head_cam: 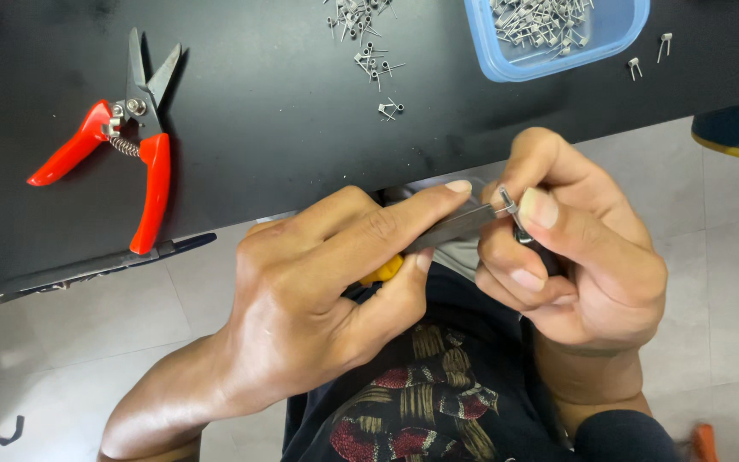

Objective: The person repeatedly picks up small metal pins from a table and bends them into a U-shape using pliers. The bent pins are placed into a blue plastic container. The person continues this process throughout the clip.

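Note:
My left hand (327,282) grips a pair of small pliers (451,227) with a yellow handle and grey metal jaws, forefinger stretched along the jaws. The jaw tips meet a tiny metal wire coil (507,204). My right hand (575,248) pinches that coil between thumb and forefinger, with a dark slim tool partly hidden inside the fist. Both hands hover below the black table's (284,137) front edge, above my lap.
Red-handled snips (121,137) lie open at the table's left. Several loose wire coils (369,43) are scattered at the top centre. A blue tray (558,60) holding several coils sits at the top right, with two coils (647,56) beside it. Grey floor tiles lie below.

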